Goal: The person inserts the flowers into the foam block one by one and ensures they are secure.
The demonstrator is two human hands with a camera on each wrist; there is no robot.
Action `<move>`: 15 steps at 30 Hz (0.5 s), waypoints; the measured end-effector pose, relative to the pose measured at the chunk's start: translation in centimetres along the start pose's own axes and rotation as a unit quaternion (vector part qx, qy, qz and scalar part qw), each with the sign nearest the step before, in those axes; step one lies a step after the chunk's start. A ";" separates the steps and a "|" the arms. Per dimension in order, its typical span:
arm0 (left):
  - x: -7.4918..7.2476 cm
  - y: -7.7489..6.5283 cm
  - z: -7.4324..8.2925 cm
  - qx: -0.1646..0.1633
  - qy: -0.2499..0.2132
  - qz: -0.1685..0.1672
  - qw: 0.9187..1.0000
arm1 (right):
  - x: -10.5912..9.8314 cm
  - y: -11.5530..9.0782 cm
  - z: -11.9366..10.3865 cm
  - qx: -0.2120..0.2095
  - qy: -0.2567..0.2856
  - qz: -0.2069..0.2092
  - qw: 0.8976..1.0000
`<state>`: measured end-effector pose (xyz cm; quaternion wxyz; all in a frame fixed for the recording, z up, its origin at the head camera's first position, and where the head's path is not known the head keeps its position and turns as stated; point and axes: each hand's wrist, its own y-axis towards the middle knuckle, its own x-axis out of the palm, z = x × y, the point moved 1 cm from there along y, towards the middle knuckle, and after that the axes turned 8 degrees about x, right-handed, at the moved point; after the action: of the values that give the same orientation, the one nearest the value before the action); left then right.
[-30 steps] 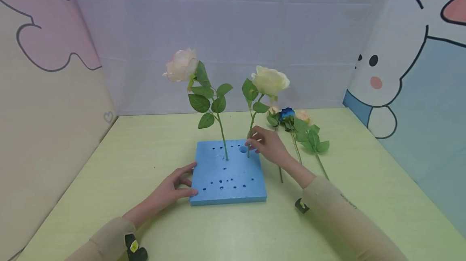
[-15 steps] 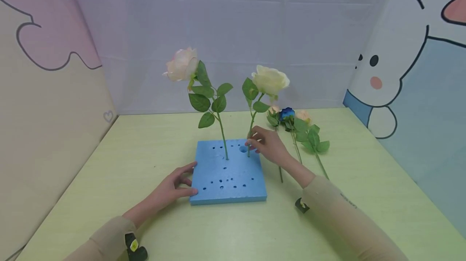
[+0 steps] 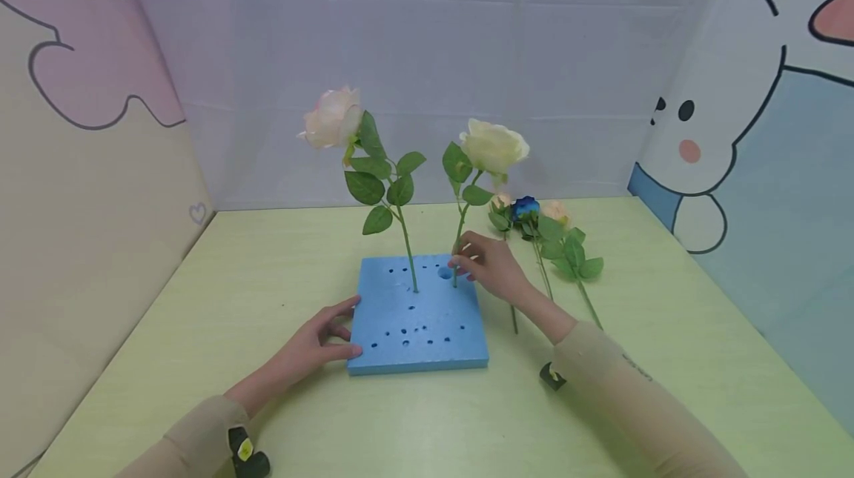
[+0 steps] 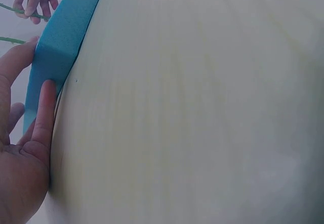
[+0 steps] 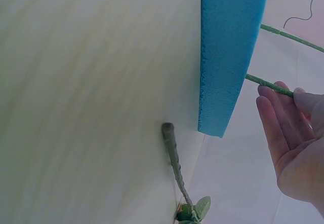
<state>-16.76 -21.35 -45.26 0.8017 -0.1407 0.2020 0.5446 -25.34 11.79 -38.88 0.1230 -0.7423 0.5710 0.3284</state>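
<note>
Pinching the green stem [image 3: 461, 220] of a cream rose [image 3: 494, 148] between thumb and fingers, the person's right hand [image 3: 490, 264] is just above a blue foam block [image 3: 440, 319]. That stem meets the block's top toward its far right corner, beside a large round hole [image 3: 445, 273]. The left hand [image 3: 330, 333] has its thumb and forefinger spread along the block's left side, touching it, the thumb near the front corner. From where I stand, the block lies flat about midway between the left and right edges of the tabletop [image 3: 200, 315], smaller holes dotting its surface.

A pale pink rose [image 3: 333, 118] stands in the block too, left of the cream one, its bloom leaning toward the tabletop's left edge. Over to the right of the block, a blue rose [image 3: 525, 209] lies between two peach roses [image 3: 555, 213], their blooms toward the far edge. Beyond that edge hangs a pale, creased sheet [image 3: 427, 55], and a cartoon rabbit [image 3: 707, 130] decorates the wall past the right edge.
</note>
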 end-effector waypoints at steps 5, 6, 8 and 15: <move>0.0 0.0 0.1 -0.004 0.002 0.000 1.000 | 0.0 0.0 0.0 -0.006 -0.001 -0.002 1.000; 0.0 0.0 0.1 -0.005 0.003 0.001 1.000 | 0.0 0.0 0.0 -0.004 0.000 -0.002 1.000; 0.0 0.0 0.1 -0.009 0.004 0.001 1.000 | -0.1 0.1 0.0 0.000 0.000 -0.005 1.000; 0.2 0.0 0.1 -0.008 0.004 0.001 1.000 | -0.3 0.0 -0.1 0.015 0.002 -0.011 1.000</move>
<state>-16.73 -21.15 -45.25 0.7993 -0.1490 0.2011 0.5464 -25.40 11.99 -38.62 0.1365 -0.7471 0.5680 0.3171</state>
